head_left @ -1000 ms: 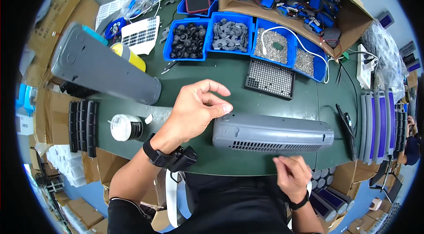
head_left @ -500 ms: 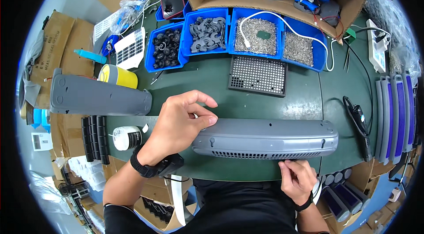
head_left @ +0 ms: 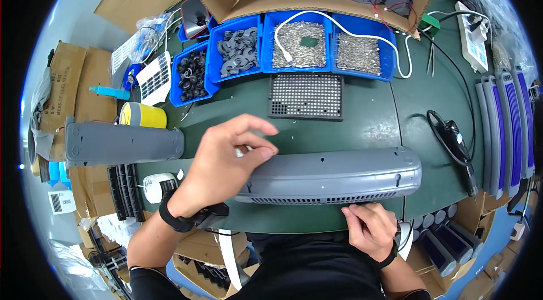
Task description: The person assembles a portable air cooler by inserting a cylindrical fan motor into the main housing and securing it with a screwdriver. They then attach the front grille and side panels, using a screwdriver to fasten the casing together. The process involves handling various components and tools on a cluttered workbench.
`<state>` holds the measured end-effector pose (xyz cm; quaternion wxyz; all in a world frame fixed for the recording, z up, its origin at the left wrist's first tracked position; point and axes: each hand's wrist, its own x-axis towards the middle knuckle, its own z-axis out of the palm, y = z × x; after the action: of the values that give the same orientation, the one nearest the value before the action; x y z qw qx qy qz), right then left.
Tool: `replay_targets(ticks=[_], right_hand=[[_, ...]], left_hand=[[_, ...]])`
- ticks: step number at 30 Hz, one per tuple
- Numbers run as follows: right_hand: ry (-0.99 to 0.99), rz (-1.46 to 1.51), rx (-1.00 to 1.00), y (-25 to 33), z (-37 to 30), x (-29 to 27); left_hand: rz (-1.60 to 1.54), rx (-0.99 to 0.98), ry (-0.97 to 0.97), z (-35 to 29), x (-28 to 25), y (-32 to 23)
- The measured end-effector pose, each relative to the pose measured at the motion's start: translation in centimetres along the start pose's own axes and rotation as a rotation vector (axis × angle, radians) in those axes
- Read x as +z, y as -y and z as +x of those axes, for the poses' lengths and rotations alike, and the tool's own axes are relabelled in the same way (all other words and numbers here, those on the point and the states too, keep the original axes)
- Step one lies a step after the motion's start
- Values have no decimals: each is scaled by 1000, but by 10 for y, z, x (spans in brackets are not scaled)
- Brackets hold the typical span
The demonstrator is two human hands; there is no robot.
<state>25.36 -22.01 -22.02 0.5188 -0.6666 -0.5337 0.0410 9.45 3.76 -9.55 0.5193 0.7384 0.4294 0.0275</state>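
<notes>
A long grey plastic housing [head_left: 334,172] lies across the near part of the green table, its slotted vent strip facing me and keyhole-shaped openings above it. My left hand [head_left: 223,158] hovers over the housing's left end and hides it. Its index finger is arched, while the thumb and another finger are pinched together; a small white spot shows between the fingers, too little to name. Just below the near edge of the housing, my right hand [head_left: 370,229] is closed, thumb against fingertips. What it holds, if anything, is hidden. A second grey housing [head_left: 124,144] lies at the left.
Blue bins hold screws [head_left: 357,54], grey clips [head_left: 236,51] and black parts [head_left: 191,76]. A perforated black tray [head_left: 305,96] lies before them. A corded black tool [head_left: 455,141] rests at right. Near my left wrist are a white jar [head_left: 157,188] and black cylinders [head_left: 125,192].
The whole view has shifted, so table things appear further left. My left hand reaches slightly further right over the housing. Both hands keep much the same finger pose.
</notes>
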Motion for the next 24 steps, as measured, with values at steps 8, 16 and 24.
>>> replay_targets(ticks=[8,16,24], right_hand=[[-15,29,-20,-1,3,-2],[-37,66,-35,-4,0,0],[-47,92,-38,-6,-3,0]], left_hand=[[467,503,99,14,45,-25],[777,771,104,17,51,-39],[906,797,154,15,50,-50]])
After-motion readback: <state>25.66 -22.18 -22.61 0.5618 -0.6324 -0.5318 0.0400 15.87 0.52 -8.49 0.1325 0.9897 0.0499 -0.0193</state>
